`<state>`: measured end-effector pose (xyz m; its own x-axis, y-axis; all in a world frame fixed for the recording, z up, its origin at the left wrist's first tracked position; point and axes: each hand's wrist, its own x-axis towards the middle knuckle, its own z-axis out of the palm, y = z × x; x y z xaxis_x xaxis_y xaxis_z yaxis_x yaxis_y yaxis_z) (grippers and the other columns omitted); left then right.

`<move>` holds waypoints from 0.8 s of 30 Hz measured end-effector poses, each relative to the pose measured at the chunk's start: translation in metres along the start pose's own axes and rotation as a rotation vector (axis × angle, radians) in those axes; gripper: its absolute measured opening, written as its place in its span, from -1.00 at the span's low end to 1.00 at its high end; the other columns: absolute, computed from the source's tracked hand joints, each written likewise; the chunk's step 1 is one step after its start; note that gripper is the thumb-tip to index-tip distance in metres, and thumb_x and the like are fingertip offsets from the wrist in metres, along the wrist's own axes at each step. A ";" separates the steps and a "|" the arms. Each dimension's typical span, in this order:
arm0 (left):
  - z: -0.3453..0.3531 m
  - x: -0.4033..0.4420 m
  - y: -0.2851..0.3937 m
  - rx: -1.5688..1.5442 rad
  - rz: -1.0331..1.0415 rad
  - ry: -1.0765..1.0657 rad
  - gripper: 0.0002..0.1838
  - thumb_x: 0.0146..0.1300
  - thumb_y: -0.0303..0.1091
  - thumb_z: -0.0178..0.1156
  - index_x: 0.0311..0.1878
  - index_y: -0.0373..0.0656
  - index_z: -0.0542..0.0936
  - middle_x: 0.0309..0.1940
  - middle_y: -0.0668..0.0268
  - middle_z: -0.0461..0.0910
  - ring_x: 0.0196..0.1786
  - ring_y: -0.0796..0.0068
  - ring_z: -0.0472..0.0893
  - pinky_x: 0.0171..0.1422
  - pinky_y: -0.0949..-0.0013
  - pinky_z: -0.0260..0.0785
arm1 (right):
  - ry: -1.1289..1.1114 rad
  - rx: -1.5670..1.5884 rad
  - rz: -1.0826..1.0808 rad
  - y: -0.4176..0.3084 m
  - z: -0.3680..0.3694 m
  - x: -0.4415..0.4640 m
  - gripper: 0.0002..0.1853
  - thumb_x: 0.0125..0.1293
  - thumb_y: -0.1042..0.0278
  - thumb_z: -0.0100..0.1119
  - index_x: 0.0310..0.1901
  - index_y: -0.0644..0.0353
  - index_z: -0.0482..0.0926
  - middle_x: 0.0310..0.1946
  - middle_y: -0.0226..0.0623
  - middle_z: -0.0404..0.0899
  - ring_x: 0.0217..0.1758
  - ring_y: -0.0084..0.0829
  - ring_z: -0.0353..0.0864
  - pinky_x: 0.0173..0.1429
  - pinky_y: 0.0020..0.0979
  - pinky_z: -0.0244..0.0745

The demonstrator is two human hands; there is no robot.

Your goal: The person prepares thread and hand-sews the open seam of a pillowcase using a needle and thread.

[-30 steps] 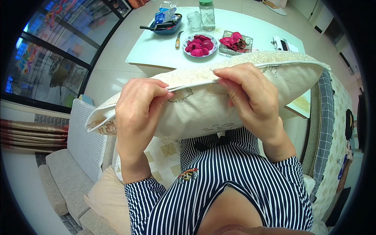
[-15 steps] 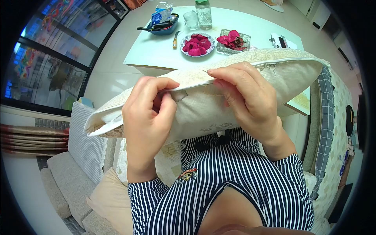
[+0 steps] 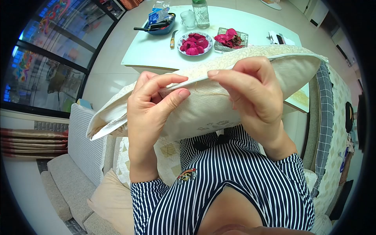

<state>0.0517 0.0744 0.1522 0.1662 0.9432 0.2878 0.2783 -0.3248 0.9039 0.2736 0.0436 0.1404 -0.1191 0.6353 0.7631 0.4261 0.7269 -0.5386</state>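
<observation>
L hand (image 3: 149, 107) is at the long cream cushion cover w/ a faint floral print (image 3: 211, 111), left of its middle. Its thumb is on the lower, plain-woven side & its index finger near the upper edge; a narrow gap shows btwn the two tips, w/ the white zip edge (image 3: 196, 81) just beside them. R hand (image 3: 256, 92) is right of the L, well apart at the wrists but near at the fingertips. Its fingers are curled in narrow, one tip against the zip edge; can't tell what, if anything, is pinched there. A thin tan thread (image 3: 211, 93) loops over the cover's front, btwn the hands, toward the R fingers.

Cover lies crosswise in front of the person's torso, above the lap, tilted w/ its left end lower. That left end gapes, w/ white material (image 3: 115, 112) visible inside.

Beyond it, on the white table (image 3: 152, 51): blue oval basin w/ packets & a black-handled item (image 3: 166, 30), small wood-handled knife (image 3: 172, 41), blue-&-white plate (image 3: 180, 47) of magenta petals (image 3: 194, 44), clear glass mug (image 3: 188, 19), clear bottle w/ green lid (image 3: 201, 15), and square glass dish (image 3: 243, 41) w/ more petals.
</observation>
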 end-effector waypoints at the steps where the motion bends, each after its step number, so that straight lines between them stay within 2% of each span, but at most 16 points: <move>1: 0.001 0.000 0.000 -0.001 0.000 0.000 -0.83 0.26 -0.42 0.51 -0.09 -0.16 0.83 -0.34 0.57 0.41 -0.35 0.78 0.31 -0.28 0.63 0.13 | -0.028 -0.014 0.002 0.000 0.000 0.000 -0.64 0.31 0.74 0.28 0.12 0.27 0.74 -0.07 -0.28 0.48 -0.24 -0.57 0.54 -0.29 -0.57 0.51; 5: 0.001 -0.001 0.000 0.005 -0.005 0.020 -0.82 0.24 -0.39 0.54 -0.10 -0.18 0.83 -0.35 0.57 0.41 -0.36 0.78 0.30 -0.29 0.64 0.12 | -0.080 -0.130 -0.083 0.003 0.007 -0.006 -0.59 0.22 0.74 0.34 0.10 0.23 0.76 -0.15 -0.30 0.51 -0.27 -0.51 0.54 -0.29 -0.53 0.48; 7: 0.001 -0.001 0.000 0.011 -0.005 0.019 -0.82 0.24 -0.38 0.54 -0.11 -0.18 0.82 -0.34 0.57 0.41 -0.36 0.79 0.30 -0.29 0.64 0.12 | -0.045 -0.221 -0.095 0.003 0.010 -0.006 -0.59 0.08 0.66 0.38 0.02 0.20 0.76 -0.34 -0.31 0.49 -0.35 -0.38 0.59 -0.32 -0.38 0.55; 10: 0.002 -0.001 -0.001 -0.040 -0.037 0.012 -0.82 0.25 -0.37 0.54 -0.13 -0.19 0.82 -0.33 0.56 0.44 -0.36 0.79 0.30 -0.29 0.64 0.12 | -0.002 -0.259 -0.111 0.005 0.013 -0.005 -0.64 0.06 0.61 0.41 -0.04 0.19 0.75 -0.42 -0.34 0.46 -0.44 -0.38 0.58 -0.40 -0.35 0.54; 20: 0.006 -0.007 -0.001 -0.006 0.011 0.057 -0.84 0.24 -0.40 0.55 -0.15 -0.19 0.80 -0.29 0.54 0.47 -0.35 0.79 0.35 -0.29 0.64 0.17 | -0.017 -0.316 -0.120 0.003 0.012 -0.006 -0.70 0.09 0.56 0.43 -0.09 0.19 0.74 -0.50 -0.35 0.46 -0.50 -0.38 0.57 -0.45 -0.35 0.51; 23: 0.011 -0.012 0.002 0.051 0.068 0.079 -0.83 0.22 -0.44 0.55 -0.15 -0.17 0.79 -0.26 0.52 0.46 -0.35 0.79 0.36 -0.31 0.63 0.20 | -0.046 -0.333 -0.106 0.000 0.012 -0.008 -0.68 0.10 0.54 0.43 -0.06 0.20 0.73 -0.52 -0.34 0.55 -0.49 -0.36 0.63 -0.45 -0.34 0.53; 24: 0.012 -0.014 0.002 0.095 0.110 0.078 -0.82 0.21 -0.48 0.54 -0.14 -0.15 0.78 -0.24 0.51 0.46 -0.35 0.78 0.37 -0.31 0.63 0.22 | -0.051 -0.317 -0.124 0.002 0.013 -0.011 -0.65 0.11 0.61 0.41 -0.01 0.23 0.71 -0.46 -0.29 0.63 -0.48 -0.35 0.67 -0.41 -0.35 0.56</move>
<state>0.0611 0.0601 0.1466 0.1276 0.9027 0.4109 0.3512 -0.4286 0.8324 0.2642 0.0410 0.1266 -0.2285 0.5654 0.7926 0.6621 0.6871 -0.2992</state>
